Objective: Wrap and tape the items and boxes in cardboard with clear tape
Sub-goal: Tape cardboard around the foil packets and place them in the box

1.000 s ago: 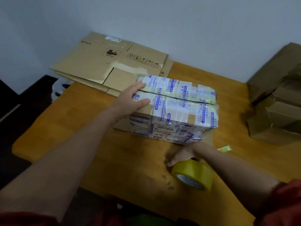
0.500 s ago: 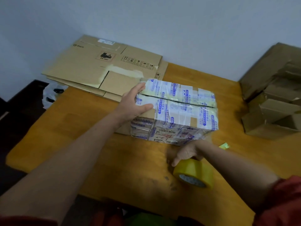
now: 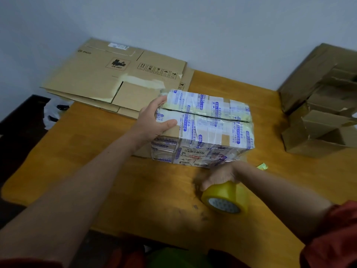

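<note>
Currently the left hand (image 3: 154, 120) is gripping the upper left edge of the brown cardboard box (image 3: 202, 130), which is covered in clear tape and blue-printed white labels. Thumb is lying on the top face; fingers are curling over the far corner. Box is sitting mid-way across the orange-brown wooden bench (image 3: 87, 171), just in front of the flattened brown cardboard sheets (image 3: 108, 74) lying by the wall. Right hand (image 3: 218, 175) is clutching the yellow roll of tape (image 3: 226, 198) from above, near the box's front right corner. Cannot tell whether the roll is touching the bench. Small yellow-green scrap (image 3: 262, 167) is lying right of that hand. Pile of torn brown cartons (image 3: 318, 113) is standing at the right end
</note>
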